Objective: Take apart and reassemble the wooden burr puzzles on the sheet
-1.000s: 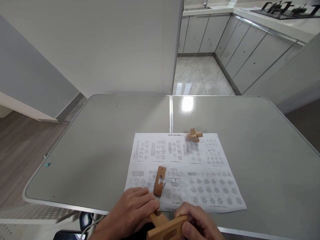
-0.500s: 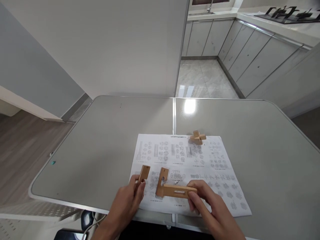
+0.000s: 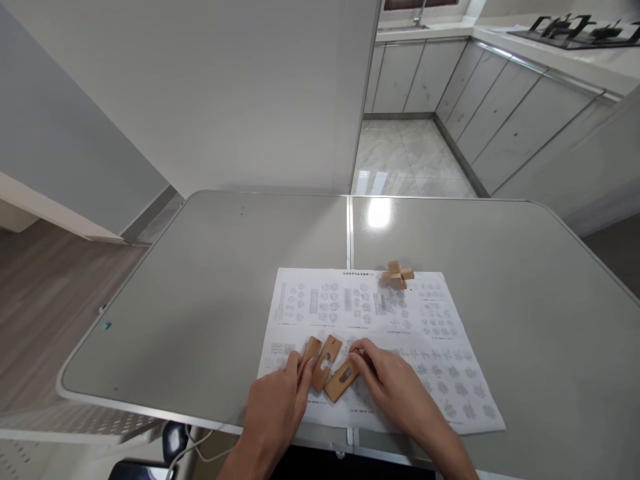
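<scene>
Three flat wooden puzzle pieces are close together over the printed sheet [image 3: 400, 410]. My left hand [image 3: 277, 400] grips the left wooden piece [image 3: 311, 348] between thumb and fingers. In the middle lies a notched wooden piece [image 3: 321, 380] with a rounded cutout in its side, next to my left fingertips. My right hand [image 3: 393, 380] pinches the upper end of a slotted wooden piece [image 3: 336, 388], which slants down to the left with its slot facing up. Its lower end is near the notched piece; I cannot tell whether they touch.
An assembled wooden burr puzzle [image 3: 397, 275] rests on the sheet's far edge. A grey folding table [image 3: 200, 300] with a metal centre seam [image 3: 349, 233] holds everything. A small teal bit [image 3: 106, 326] lies near its left edge. Below on the left are a dark device [image 3: 140, 470] and cables.
The slotted piece has turned from level to slanting, its slot now showing broadly, and shifted left with my right hand. My left hand has moved right, bringing its piece beside the notched one.
</scene>
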### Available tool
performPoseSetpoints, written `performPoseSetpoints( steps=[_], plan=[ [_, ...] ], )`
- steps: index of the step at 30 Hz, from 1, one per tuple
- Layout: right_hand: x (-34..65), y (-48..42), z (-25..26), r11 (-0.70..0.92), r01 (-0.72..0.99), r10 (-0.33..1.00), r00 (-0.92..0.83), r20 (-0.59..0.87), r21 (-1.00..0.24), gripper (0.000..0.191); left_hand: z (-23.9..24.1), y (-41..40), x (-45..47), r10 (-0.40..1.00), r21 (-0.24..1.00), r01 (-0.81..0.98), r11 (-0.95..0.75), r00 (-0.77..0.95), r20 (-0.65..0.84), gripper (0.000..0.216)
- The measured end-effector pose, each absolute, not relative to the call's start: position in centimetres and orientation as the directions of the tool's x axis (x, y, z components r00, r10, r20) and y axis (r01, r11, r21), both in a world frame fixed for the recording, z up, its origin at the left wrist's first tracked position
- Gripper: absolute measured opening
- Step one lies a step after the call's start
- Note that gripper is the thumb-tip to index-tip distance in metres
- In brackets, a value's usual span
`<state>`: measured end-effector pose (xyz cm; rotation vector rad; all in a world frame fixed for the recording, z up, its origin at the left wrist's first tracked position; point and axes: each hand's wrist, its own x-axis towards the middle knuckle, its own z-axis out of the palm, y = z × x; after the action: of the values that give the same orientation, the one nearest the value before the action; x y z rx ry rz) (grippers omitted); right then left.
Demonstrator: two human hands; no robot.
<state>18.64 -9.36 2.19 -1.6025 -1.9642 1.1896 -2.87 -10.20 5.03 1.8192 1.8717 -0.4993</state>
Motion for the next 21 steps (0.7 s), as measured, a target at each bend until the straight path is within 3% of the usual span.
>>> performPoseSetpoints(
  steps=[7,14,21],
  plan=[
    [17.5,-9.4,1.1,0.025,0.684,0.960,-0.220,-0.174,-0.729,0.012,4.8,-10.1,-3.2,0.845,0.117,0.992,0.051,0.019,-0.534,0.028],
    [17.1,-10.3,-0.2,0.077,0.725,0.987,-0.154,-0.052,-0.684,0.024,5.3,-10.2,-2.9,0.820,0.110,0.990,0.083,-0.005,-0.573,0.028],
    [17.4,-11.2,-0.2,0.057,0.628,0.992,-0.124,-0.027,-0.776,0.029,4.9,-11.5,-3.4,0.864,0.214,0.973,0.084,0.036,-0.503,0.043]
  ],
)
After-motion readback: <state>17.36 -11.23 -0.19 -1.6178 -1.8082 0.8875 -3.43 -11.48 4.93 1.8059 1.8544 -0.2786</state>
